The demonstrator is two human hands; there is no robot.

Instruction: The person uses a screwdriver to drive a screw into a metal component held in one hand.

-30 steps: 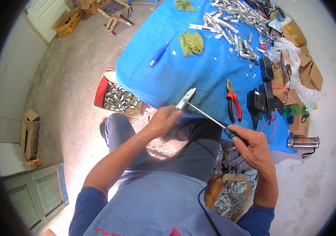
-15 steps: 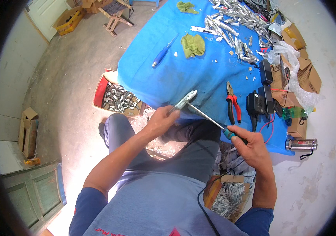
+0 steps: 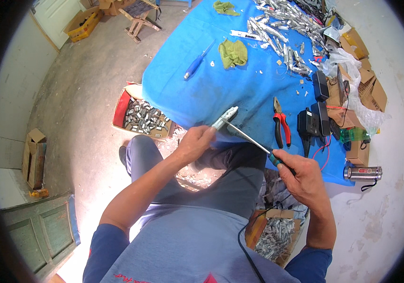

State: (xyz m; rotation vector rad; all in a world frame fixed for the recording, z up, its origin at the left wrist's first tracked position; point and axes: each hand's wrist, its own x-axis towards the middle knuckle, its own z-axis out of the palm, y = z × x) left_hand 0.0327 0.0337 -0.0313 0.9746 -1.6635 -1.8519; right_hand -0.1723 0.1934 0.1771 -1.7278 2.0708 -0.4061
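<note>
Over the near edge of the blue cloth, my left hand is closed around the lower end of a slim silvery-white part, whose exact kind I cannot make out. Its far end points up and to the right. My right hand grips the dark green handle of a screwdriver. The long metal shaft slants up to the left, and its tip meets the side of the silvery part. To the right on the cloth lie pliers with red and black handles.
The blue cloth bears a second, blue-handled screwdriver, a green rag and a heap of silvery parts. Black adapters and a metal cylinder sit at right. A red box of small metallic pieces stands left.
My right hand has shifted and turned slightly on the screwdriver. The left hand, slightly blurred, still holds the silvery part, which has barely moved.
</note>
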